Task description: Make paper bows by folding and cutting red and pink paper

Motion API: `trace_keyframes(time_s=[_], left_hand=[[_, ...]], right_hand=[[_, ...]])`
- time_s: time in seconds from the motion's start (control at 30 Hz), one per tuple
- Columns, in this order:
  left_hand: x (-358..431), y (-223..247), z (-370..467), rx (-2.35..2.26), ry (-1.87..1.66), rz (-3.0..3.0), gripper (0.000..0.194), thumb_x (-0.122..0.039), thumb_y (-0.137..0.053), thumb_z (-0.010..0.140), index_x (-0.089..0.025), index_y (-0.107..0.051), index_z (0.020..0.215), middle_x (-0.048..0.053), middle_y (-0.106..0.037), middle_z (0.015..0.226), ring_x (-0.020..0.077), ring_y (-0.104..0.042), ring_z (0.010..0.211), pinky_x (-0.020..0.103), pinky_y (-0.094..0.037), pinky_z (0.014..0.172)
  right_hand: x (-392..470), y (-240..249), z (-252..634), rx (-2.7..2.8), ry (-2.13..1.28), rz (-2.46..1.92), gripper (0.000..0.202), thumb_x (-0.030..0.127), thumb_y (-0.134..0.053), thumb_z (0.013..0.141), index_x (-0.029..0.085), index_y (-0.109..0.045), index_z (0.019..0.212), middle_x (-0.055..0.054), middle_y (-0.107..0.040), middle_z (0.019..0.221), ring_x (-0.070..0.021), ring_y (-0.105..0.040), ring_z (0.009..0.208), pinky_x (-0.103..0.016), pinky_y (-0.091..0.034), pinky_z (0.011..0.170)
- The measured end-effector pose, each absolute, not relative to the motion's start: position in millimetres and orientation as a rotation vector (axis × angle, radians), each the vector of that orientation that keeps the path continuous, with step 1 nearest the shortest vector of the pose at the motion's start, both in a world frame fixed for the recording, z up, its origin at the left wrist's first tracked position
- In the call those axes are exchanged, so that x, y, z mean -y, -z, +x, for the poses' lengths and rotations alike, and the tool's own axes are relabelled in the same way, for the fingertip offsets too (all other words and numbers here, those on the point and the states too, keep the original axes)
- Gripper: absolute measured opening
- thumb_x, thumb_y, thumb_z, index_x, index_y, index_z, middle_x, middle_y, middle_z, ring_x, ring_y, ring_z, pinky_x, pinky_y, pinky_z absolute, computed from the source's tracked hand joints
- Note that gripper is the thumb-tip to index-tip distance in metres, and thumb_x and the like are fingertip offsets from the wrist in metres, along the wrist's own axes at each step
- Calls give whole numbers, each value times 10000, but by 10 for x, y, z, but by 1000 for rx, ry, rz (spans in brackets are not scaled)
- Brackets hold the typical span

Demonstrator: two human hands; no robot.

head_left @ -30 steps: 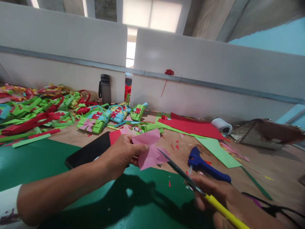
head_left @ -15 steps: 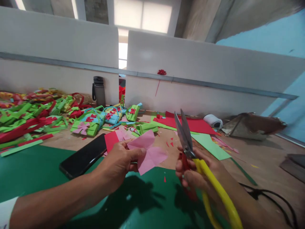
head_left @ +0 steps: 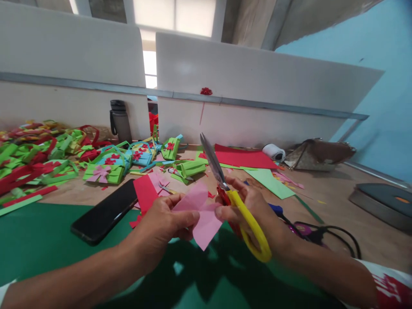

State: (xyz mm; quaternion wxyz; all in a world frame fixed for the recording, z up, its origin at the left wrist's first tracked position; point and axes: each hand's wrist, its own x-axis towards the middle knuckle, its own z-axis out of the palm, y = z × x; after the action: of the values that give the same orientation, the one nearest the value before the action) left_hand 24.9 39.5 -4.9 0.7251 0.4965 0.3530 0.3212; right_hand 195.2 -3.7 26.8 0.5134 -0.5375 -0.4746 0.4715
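Observation:
Between the two hands is a pink paper shape (head_left: pixel 206 221) with pointed petals, held over the green mat (head_left: pixel 35 227). My left hand (head_left: pixel 170 219) pinches its left side between thumb and fingers. The thumb of my right hand (head_left: pixel 247 206) touches the right petal. That same hand also holds scissors (head_left: pixel 213 162) with one yellow and one red handle; their blades are together and point up and away to the left. Just left of my left hand are a red paper piece (head_left: pixel 144 193) and a black phone (head_left: pixel 104 211).
Green, blue and red paper bags (head_left: pixel 107 171) and strips fill the left. A grey bottle (head_left: pixel 120 122) stands behind. Red sheets (head_left: pixel 244 157), a thread roll (head_left: pixel 273 152), a handbag (head_left: pixel 322 155) and a dark cable (head_left: pixel 346 231) lie to the right.
My right hand has moved left to the pink paper and now touches it. The scissor blades, apart before, have come together. The view has shifted to the right.

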Motion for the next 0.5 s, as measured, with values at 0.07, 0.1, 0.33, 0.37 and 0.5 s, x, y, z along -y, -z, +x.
trace_keyframes(time_s=[0.07,0.1,0.33,0.37,0.5], left_hand=[[-414,65,240,-784,-680,1141,272,-210,-706,684,-153,-652,944,54,-680,784,167,-626,650,274,-481,613],[-419,69,235,-776,-660,1167,240,-203,-708,676,-148,-658,904,49,-672,763,156,-615,633,262,-472,602],[-403,-4,229,-823,-584,1243,108,-201,-642,705,-134,-617,624,3,-574,553,93,-494,488,211,-398,502],[-408,-24,230,-831,-594,1247,114,-198,-641,701,-137,-611,610,0,-565,540,95,-489,486,211,-397,499],[-475,-97,218,-853,-773,1216,156,-225,-668,694,-145,-584,589,-11,-554,542,96,-493,493,216,-418,516]], right_hand=[[54,-295,1969,1168,-1143,-1299,627,110,-691,566,201,-460,1142,62,-553,698,-96,-516,577,-206,-396,492],[58,-306,1975,1181,-1144,-1289,638,108,-693,564,202,-459,1150,63,-553,691,-95,-515,581,-201,-397,491],[-7,-300,2027,1280,-1146,-1275,584,87,-714,592,207,-496,1120,78,-565,665,-56,-444,479,-154,-311,374],[-17,-296,2036,1292,-1138,-1255,533,103,-725,610,210,-515,1088,79,-561,664,-55,-446,480,-155,-328,386],[32,-244,2103,1303,-1097,-1241,377,299,-775,684,208,-563,983,52,-556,697,-94,-529,581,-197,-446,509]])
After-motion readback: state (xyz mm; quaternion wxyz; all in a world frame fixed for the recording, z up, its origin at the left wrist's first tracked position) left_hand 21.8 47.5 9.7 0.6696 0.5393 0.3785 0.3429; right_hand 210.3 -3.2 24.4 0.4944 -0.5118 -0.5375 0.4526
